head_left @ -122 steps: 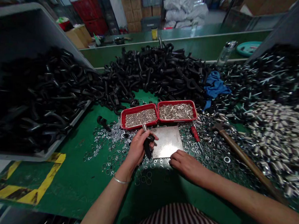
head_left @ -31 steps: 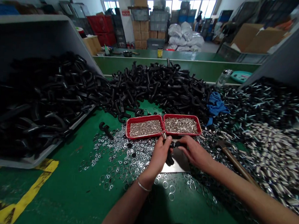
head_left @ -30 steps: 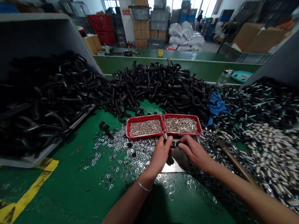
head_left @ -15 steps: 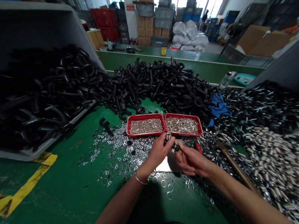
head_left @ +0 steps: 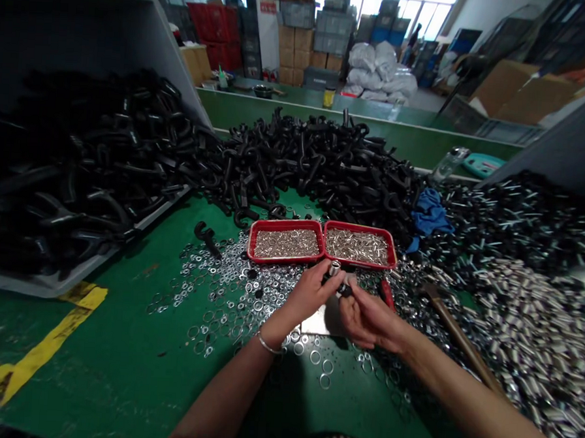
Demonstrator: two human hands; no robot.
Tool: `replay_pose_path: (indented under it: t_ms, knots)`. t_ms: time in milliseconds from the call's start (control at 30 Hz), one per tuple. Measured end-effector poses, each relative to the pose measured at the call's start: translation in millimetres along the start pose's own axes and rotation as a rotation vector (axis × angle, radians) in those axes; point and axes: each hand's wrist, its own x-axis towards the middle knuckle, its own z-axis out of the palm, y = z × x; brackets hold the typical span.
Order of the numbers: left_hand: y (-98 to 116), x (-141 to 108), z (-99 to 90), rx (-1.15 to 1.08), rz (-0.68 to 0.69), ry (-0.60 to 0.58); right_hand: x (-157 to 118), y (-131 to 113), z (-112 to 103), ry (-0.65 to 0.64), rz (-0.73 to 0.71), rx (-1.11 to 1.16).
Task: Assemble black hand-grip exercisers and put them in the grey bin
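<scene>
Left hand (head_left: 312, 297) and right hand (head_left: 368, 322) meet low in the middle of the frame, pressed in close on either side of a black metal fastener (head_left: 344, 289). A silver sleeve (head_left: 334, 268) stands at the fastener's upper end, tilted slightly and just below the join of two red trays. Fingers of both hands hide most of the fastener, so its full shape cannot be seen. The left hand curls around it from the left, while the right hand pinches its black part between thumb and fingers. Neither hand is spread.

Beneath the hands lies a steel plate (head_left: 318, 324), partly covered by them. Just above, the joined red trays sit side by side: the left one (head_left: 286, 243) is full of small silver washers (head_left: 286, 243), the right one (head_left: 360, 244) of short silver sleeves (head_left: 357, 244). Loose washers (head_left: 230, 294) spread across the green workbench (head_left: 118, 367) around the plate.

A single black hook bolt (head_left: 207, 239) lies upper left of the hands. Behind the trays rises a heap of black hook bolts (head_left: 315, 161), and more fill a grey bin (head_left: 79, 168) at the left. To the right lie a red-handled screwdriver (head_left: 387, 293), a wooden-handled hammer (head_left: 455, 339), a blue cloth (head_left: 430, 213) and a large pile of silver sleeves (head_left: 526, 329).
</scene>
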Motion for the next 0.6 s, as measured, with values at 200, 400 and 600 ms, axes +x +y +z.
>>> replay_pose_path:
  t_ms: [200, 400, 600]
  knots:
    - [-6, 0, 5.2, 0.045, -0.04, 0.081, -5, -3, -4, 0.539, -0.258, -0.505]
    - [-4, -4, 9.5, -0.012, -0.019, 0.032, -10, -9, -5, 0.229, -0.054, -0.403]
    - [-4, -2, 14.4, -0.016, 0.063, 0.102, -11, -9, -4, 0.392, -0.219, -0.659]
